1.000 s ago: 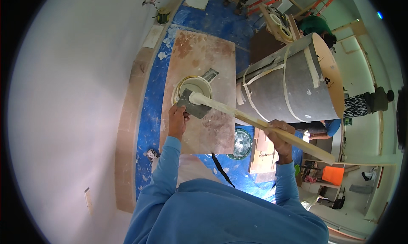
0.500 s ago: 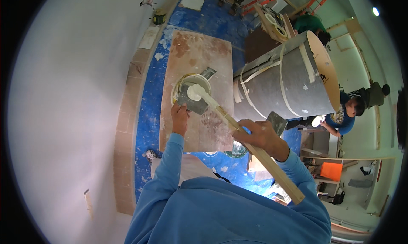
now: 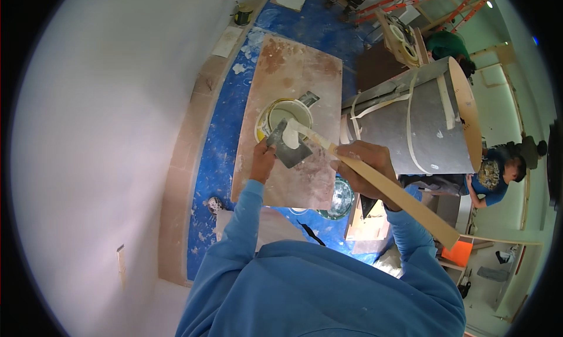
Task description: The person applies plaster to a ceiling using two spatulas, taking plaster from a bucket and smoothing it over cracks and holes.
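My left hand [image 3: 263, 160] grips a wide scraper [image 3: 293, 156], its blade tilted just off the bucket's near rim. On that blade lies a lump of white paste [image 3: 290, 138]. In my right hand [image 3: 368, 166] is a long wooden stick [image 3: 404, 195], its paste-coated far end resting against the lump. A dark blade [image 3: 368, 205] sticks out beneath the right hand; its handle is hidden. The white bucket [image 3: 258, 124] holds pale paste and stands on a stained board [image 3: 281, 187]. Another scraper [image 3: 309, 98] sits at the bucket's right rim.
A large grey cylinder [image 3: 404, 126] bound with pale straps lies to the right. Beyond it are a person in a blue shirt [image 3: 489, 181] and an orange ladder [image 3: 434, 0]. A clear tub [image 3: 340, 199] stands below the board's near edge. A white wall [image 3: 117, 131] rises at left.
The scraper and stick have drawn back from over the bucket toward me. Paste now sits on the scraper's blade. The blade under my right hand has swung downward. The whole view has shifted.
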Action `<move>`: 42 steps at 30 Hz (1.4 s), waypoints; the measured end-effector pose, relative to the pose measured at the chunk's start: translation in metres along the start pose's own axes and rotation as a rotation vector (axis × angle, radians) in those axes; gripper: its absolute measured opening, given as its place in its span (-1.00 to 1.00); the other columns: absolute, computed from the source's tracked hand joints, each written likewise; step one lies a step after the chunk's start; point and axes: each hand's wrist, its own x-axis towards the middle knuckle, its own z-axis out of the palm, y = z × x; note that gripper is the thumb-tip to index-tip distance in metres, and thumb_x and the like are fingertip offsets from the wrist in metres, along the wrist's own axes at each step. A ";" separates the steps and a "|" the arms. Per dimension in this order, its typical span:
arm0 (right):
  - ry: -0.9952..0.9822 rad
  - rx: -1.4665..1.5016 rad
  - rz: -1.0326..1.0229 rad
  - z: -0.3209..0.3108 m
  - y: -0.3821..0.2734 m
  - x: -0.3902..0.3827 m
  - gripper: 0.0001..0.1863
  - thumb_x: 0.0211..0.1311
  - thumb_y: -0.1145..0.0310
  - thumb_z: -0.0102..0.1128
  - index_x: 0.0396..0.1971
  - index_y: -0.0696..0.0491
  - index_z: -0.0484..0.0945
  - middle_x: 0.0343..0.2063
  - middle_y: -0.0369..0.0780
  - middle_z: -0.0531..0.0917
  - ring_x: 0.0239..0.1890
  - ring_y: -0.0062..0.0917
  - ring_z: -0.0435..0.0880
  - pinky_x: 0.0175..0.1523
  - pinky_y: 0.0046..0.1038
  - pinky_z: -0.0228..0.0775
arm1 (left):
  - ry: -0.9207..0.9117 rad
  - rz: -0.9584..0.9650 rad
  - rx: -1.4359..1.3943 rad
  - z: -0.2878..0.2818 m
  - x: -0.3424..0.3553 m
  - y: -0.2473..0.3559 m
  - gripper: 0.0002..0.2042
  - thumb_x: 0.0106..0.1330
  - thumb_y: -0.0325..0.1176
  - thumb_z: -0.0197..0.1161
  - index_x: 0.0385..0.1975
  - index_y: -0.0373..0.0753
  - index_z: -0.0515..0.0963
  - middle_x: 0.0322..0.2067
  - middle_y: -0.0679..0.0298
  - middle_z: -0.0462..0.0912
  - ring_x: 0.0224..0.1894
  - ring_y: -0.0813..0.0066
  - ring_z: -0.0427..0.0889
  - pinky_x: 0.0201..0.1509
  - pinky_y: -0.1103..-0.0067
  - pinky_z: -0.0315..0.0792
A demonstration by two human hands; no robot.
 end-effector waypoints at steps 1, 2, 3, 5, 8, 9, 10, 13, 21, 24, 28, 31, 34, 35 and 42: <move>0.039 0.047 0.024 0.006 0.003 0.004 -0.79 -0.02 0.48 0.42 -0.32 0.14 0.66 -0.52 -0.11 0.66 -0.52 -0.30 0.68 -0.43 -0.42 0.50 | -0.002 -0.022 -0.028 0.002 -0.001 0.004 -0.68 0.37 -0.48 0.04 0.09 -0.34 0.50 -0.20 0.30 0.62 -0.25 0.55 0.58 -0.22 0.58 0.50; 0.069 0.106 0.072 0.010 0.001 0.009 -0.81 0.00 0.47 0.41 -0.33 0.14 0.67 -0.53 -0.10 0.67 -0.52 -0.31 0.68 -0.42 -0.41 0.50 | -0.001 -0.016 -0.053 0.005 -0.002 0.007 -0.71 0.36 -0.46 0.05 0.05 -0.31 0.52 -0.29 0.34 0.60 -0.35 0.61 0.53 -0.33 0.63 0.41; 0.101 0.168 0.119 0.015 0.000 0.014 -0.83 0.03 0.46 0.40 -0.34 0.15 0.67 -0.53 -0.09 0.67 -0.52 -0.31 0.69 -0.40 -0.40 0.50 | 0.000 -0.010 -0.079 0.007 -0.003 0.010 -0.73 0.36 -0.43 0.06 0.01 -0.28 0.54 -0.37 0.39 0.57 -0.44 0.67 0.48 -0.44 0.68 0.31; 0.156 0.191 0.106 0.027 0.007 0.021 -0.85 0.05 0.45 0.39 -0.35 0.15 0.68 -0.54 -0.11 0.67 -0.53 -0.34 0.69 -0.39 -0.41 0.50 | -0.001 -0.006 -0.099 0.007 -0.003 0.011 -0.75 0.35 -0.40 0.07 -0.04 -0.25 0.56 -0.46 0.44 0.55 -0.53 0.74 0.42 -0.56 0.72 0.21; 0.148 0.202 0.101 0.048 0.038 0.027 -0.74 0.06 0.42 0.44 -0.26 0.20 0.65 -0.51 -0.11 0.70 -0.51 -0.45 0.69 -0.38 -0.48 0.50 | 0.000 -0.034 -0.070 0.000 0.001 0.010 -0.75 0.34 -0.39 0.08 -0.04 -0.25 0.56 -0.47 0.45 0.55 -0.53 0.75 0.42 -0.56 0.72 0.18; 0.132 0.201 0.098 0.055 0.051 0.030 -0.68 0.07 0.40 0.47 -0.21 0.23 0.64 -0.49 -0.11 0.71 -0.49 -0.50 0.69 -0.37 -0.51 0.51 | 0.010 -0.054 -0.055 -0.006 0.002 0.009 -0.75 0.34 -0.39 0.09 -0.04 -0.24 0.57 -0.47 0.46 0.56 -0.53 0.76 0.41 -0.55 0.72 0.17; 0.070 0.215 0.217 0.060 0.061 0.034 -0.64 0.05 0.38 0.48 -0.17 0.23 0.62 -0.49 -0.13 0.71 -0.49 -0.51 0.69 -0.35 -0.52 0.51 | 0.021 -0.074 -0.043 -0.011 0.004 0.007 -0.75 0.34 -0.39 0.09 -0.04 -0.23 0.57 -0.46 0.46 0.56 -0.53 0.76 0.41 -0.55 0.72 0.16; -0.030 0.142 0.441 0.075 0.115 0.025 -0.43 0.00 0.27 0.53 -0.01 0.21 0.55 -0.53 -0.20 0.67 -0.50 -0.58 0.63 -0.32 -0.54 0.50 | -0.016 -0.031 0.043 -0.008 0.001 0.040 -0.76 0.36 -0.39 0.09 -0.04 -0.23 0.58 -0.45 0.46 0.57 -0.49 0.70 0.47 -0.49 0.67 0.27; 0.093 0.847 1.161 0.140 0.191 -0.114 -0.49 0.10 0.04 0.45 -0.22 0.22 0.59 -0.42 -0.08 0.69 -0.73 -0.59 0.44 -0.61 -0.58 0.27 | -0.070 0.542 0.850 0.016 -0.014 0.151 -0.74 0.31 -0.57 0.11 -0.04 -0.28 0.59 -0.36 -0.03 0.64 -0.36 0.27 0.68 -0.36 0.38 0.46; 0.052 1.423 1.526 0.157 0.196 -0.161 -0.42 0.28 -0.19 0.15 -0.37 0.13 0.63 -0.50 -0.06 0.70 -0.86 -0.69 0.26 -0.72 -0.57 0.10 | -0.147 0.728 0.878 0.030 -0.016 0.175 -0.70 0.25 -0.65 0.10 -0.06 -0.26 0.61 -0.23 -0.09 0.65 -0.24 0.10 0.71 -0.29 0.35 0.53; 0.062 1.840 1.552 0.176 0.187 -0.199 -0.23 0.27 -0.34 0.02 -0.62 0.18 0.62 -0.28 0.20 0.63 -0.78 -0.58 0.36 -0.68 -0.56 0.19 | -0.165 0.909 0.786 0.024 -0.011 0.148 -0.59 0.15 -0.77 0.06 -0.04 -0.25 0.61 -0.06 -0.06 0.66 -0.08 0.04 0.71 -0.21 0.38 0.60; 0.142 1.916 1.627 0.191 0.184 -0.228 -0.18 0.21 -0.39 0.05 -0.77 0.18 0.53 -0.20 0.27 0.57 -0.78 -0.52 0.37 -0.68 -0.53 0.25 | -0.135 0.873 0.695 0.009 -0.006 0.094 -0.53 0.12 -0.82 0.01 -0.01 -0.25 0.60 0.03 -0.01 0.64 -0.02 0.09 0.70 -0.24 0.46 0.62; 0.156 1.771 1.803 0.191 0.175 -0.243 -0.11 0.01 -0.58 0.03 -0.85 0.09 0.45 -0.26 0.20 0.58 -0.77 -0.47 0.40 -0.68 -0.46 0.27 | -0.079 0.626 0.624 0.001 -0.015 0.057 -0.49 0.11 -0.82 -0.03 0.04 -0.25 0.59 0.08 0.01 0.62 0.01 0.20 0.69 -0.24 0.53 0.64; 0.152 1.675 1.862 0.188 0.170 -0.243 -0.10 -0.04 -0.63 0.01 -0.87 0.06 0.43 -0.26 0.19 0.59 -0.77 -0.47 0.39 -0.67 -0.44 0.26 | -0.066 0.620 0.592 0.000 -0.017 0.053 -0.49 0.16 -0.80 -0.08 0.07 -0.25 0.58 0.10 0.06 0.61 0.03 0.29 0.69 -0.27 0.61 0.64; 0.234 1.976 1.307 0.191 0.141 -0.235 -0.43 0.36 0.03 0.16 0.15 0.18 0.42 -0.12 -0.11 0.66 -0.06 -0.31 0.69 0.02 -0.19 0.59 | 0.125 0.449 0.417 0.007 -0.021 0.066 -0.68 0.46 -0.53 0.01 0.16 -0.27 0.50 -0.05 0.19 0.69 -0.19 0.53 0.72 -0.45 0.66 0.57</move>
